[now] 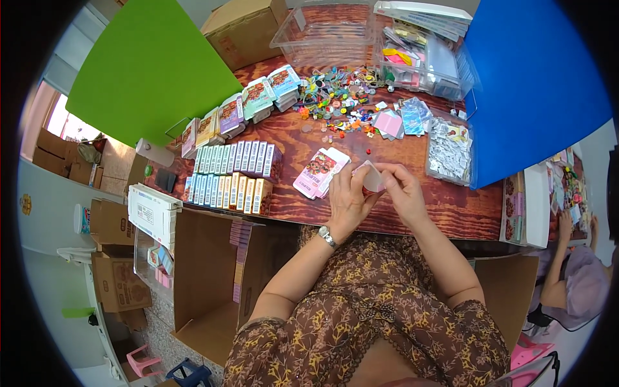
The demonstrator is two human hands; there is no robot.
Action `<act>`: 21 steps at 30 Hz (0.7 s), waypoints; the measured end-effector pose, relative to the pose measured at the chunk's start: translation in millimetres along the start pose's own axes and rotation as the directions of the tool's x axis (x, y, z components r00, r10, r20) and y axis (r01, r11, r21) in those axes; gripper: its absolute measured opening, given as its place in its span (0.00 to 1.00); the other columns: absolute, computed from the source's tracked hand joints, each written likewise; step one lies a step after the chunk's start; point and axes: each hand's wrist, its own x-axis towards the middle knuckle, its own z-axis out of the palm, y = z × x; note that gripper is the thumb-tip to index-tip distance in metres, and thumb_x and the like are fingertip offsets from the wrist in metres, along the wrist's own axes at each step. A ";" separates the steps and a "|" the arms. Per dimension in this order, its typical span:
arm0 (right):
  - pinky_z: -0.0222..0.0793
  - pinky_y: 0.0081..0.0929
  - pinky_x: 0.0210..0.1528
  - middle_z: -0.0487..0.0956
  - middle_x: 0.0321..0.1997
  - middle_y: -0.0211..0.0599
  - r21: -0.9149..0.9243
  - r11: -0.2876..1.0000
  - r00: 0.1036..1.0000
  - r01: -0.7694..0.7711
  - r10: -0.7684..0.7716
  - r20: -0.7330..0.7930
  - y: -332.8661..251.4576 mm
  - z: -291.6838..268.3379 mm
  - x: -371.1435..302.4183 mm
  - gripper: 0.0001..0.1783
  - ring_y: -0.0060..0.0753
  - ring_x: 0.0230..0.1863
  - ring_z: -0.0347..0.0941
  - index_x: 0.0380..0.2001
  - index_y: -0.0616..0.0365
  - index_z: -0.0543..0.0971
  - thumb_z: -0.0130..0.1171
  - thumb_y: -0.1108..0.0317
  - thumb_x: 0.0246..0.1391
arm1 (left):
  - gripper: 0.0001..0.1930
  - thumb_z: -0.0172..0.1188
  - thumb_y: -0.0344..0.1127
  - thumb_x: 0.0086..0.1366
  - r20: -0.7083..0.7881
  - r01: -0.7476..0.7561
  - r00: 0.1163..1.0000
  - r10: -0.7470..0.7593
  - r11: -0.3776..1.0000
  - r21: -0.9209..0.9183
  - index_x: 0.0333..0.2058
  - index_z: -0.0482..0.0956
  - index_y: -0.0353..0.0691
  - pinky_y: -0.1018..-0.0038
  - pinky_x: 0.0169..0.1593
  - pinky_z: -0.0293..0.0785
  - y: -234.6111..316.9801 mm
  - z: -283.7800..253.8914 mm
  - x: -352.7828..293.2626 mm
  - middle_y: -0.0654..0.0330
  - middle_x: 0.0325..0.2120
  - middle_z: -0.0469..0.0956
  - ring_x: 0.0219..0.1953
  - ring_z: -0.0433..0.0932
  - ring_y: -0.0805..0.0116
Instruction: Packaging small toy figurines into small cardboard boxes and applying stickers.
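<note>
Close to the table's front edge, my left hand [348,198] wraps round a small carton [372,178], whose pale side faces up. My right hand [403,195] has its thumb and fingers pinched at the carton's right edge. What lies between those fingertips, apart from the edge, is too small to tell. Just left of my left hand lies a stack of flat pink cartons [318,169] with printed fronts. A tiny red piece [368,151] rests on the wood-patterned table beyond the carton. I wear a watch on my left wrist.
Rows of filled-out cartons [229,187] stand at left, with stacks of flat cartons [256,97] behind. Colourful trinkets [342,93] lie scattered at the back. A clear tray [449,151] holds small white packets. Green [155,71] and blue [538,90] panels flank the table; another person [574,284] sits at right.
</note>
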 end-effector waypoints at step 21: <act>0.73 0.19 0.41 0.74 0.37 0.29 -0.173 0.985 0.992 0.017 -0.039 -0.120 -10.5 19.5 5.7 0.11 0.20 0.39 0.75 0.46 0.63 0.84 0.62 0.75 0.60 | 0.55 0.76 0.36 0.46 -0.055 0.014 0.998 -0.010 0.997 0.073 0.67 0.52 0.22 0.56 0.50 0.67 -7.3 -6.7 0.0 0.40 0.52 0.71 0.46 0.71 0.45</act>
